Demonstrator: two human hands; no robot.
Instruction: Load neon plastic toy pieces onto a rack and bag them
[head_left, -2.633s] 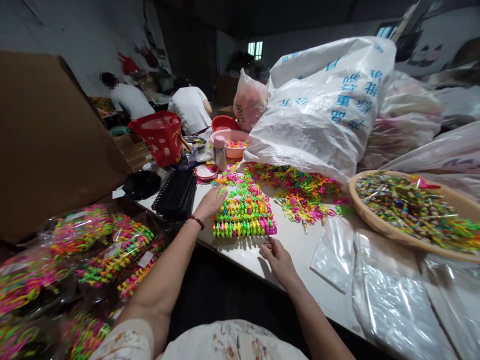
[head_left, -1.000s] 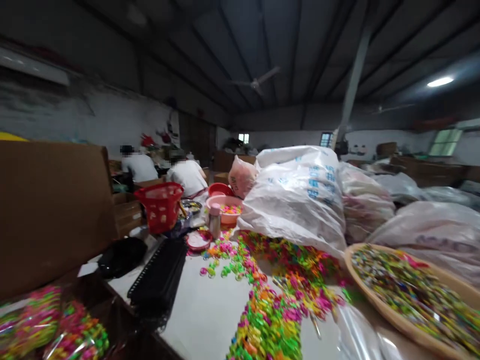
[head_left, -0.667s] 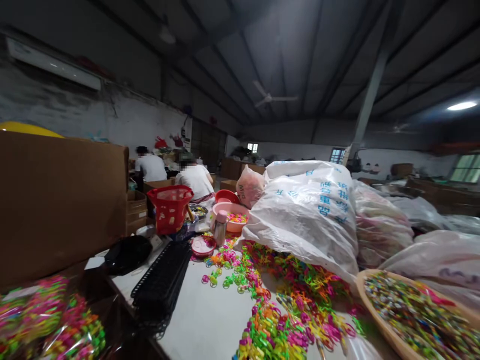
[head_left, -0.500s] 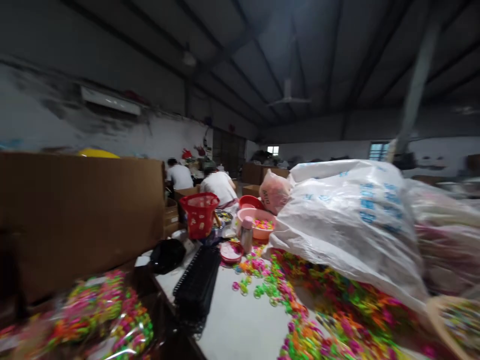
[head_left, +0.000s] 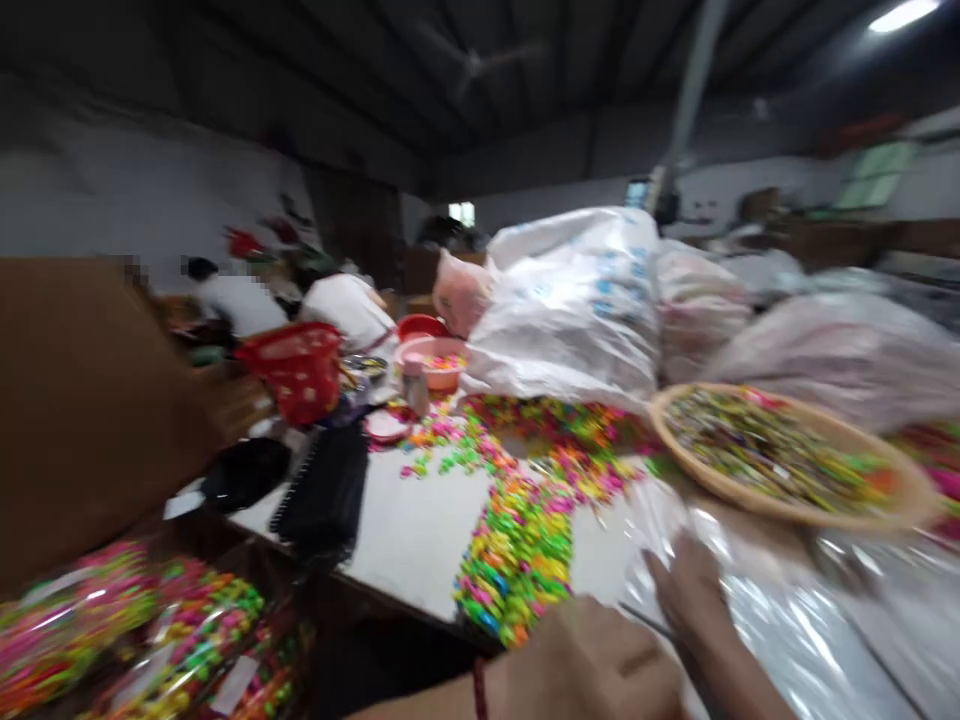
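Observation:
My left hand (head_left: pixel 607 660), with a dark red band at the wrist, is at the bottom centre, its blurred fingers curled; what they hold, if anything, is hidden. To its right, my right hand (head_left: pixel 694 590) has its thumb and fingers closed on a clear plastic bag (head_left: pixel 656 510). More flat clear plastic bags (head_left: pixel 795 610) lie to the right. Just beyond my left hand, a dense bundle of small bright plastic pieces (head_left: pixel 517 560) rests at the front of the white table (head_left: pixel 416 520). Loose pieces of the same bright colours (head_left: pixel 476 445) are scattered behind it.
A shallow tan basket (head_left: pixel 750 490) of small mixed items stands on the right. Behind is a large white sack (head_left: pixel 570 310). A black spiral-edged stack (head_left: pixel 322 490), red basket (head_left: pixel 300 370) and cardboard box (head_left: pixel 82 390) are left. Filled clear bags (head_left: pixel 180 640) lie lower left. Two people (head_left: pixel 349 310) sit beyond.
The view has swung right and downward. Both hands have come into the frame at the bottom, and the tan basket and clear plastic bags show more fully.

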